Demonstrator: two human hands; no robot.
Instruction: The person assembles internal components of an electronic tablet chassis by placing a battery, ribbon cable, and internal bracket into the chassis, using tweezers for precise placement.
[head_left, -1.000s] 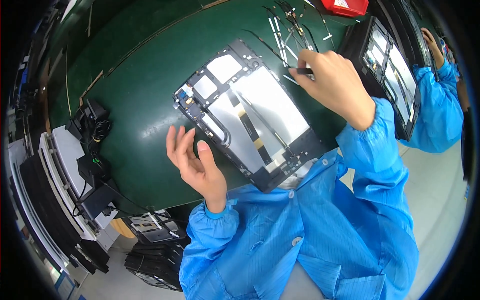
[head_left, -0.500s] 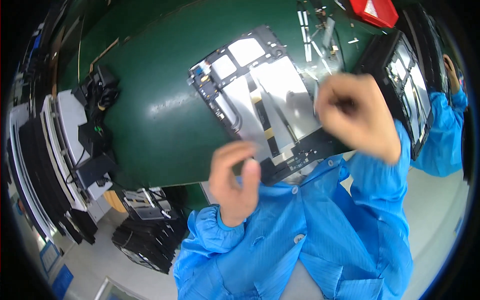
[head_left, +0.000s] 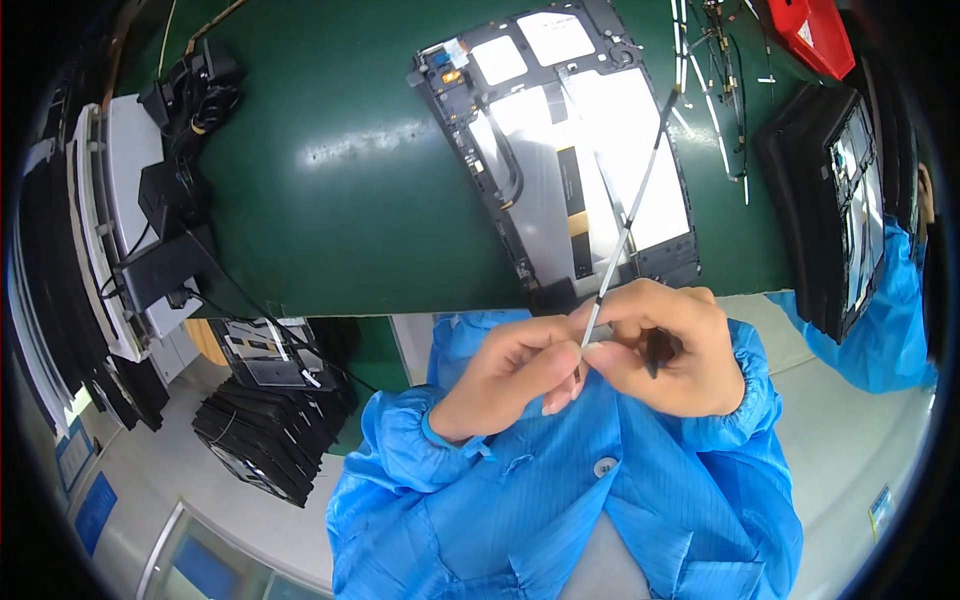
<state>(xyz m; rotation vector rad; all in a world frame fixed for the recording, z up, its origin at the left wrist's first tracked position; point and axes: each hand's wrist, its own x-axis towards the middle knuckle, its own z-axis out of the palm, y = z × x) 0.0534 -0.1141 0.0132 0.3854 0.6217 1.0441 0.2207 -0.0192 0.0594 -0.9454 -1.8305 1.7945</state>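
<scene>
A thin, narrow strip (head_left: 615, 262), banded white and black, slants up from between my hands over an opened flat device. My left hand (head_left: 500, 383) is closed, thumb and fingers pinching the strip's lower end. Close against it, my right hand (head_left: 680, 350) also grips the strip with thumb and forefinger. A dark, slim tool (head_left: 654, 354) shows within the curled fingers of my right hand; its kind is unclear. Just beyond my hands lies the opened device (head_left: 662, 210), a black frame with silver panels, small circuit parts and a dark flat cable.
Loose strips and cables (head_left: 725, 100) lie at the far right near a red bin (head_left: 815, 35). Stacked device frames (head_left: 815, 190) stand at the right, beside another person's blue sleeve (head_left: 870, 340). Black adapters and cords (head_left: 180, 190) sit left on the green table (head_left: 350, 220); more frames (head_left: 265, 435) are below.
My hands have come together near the table's front edge, and the strip is now held between them. The view has shifted, so the device appears higher up.
</scene>
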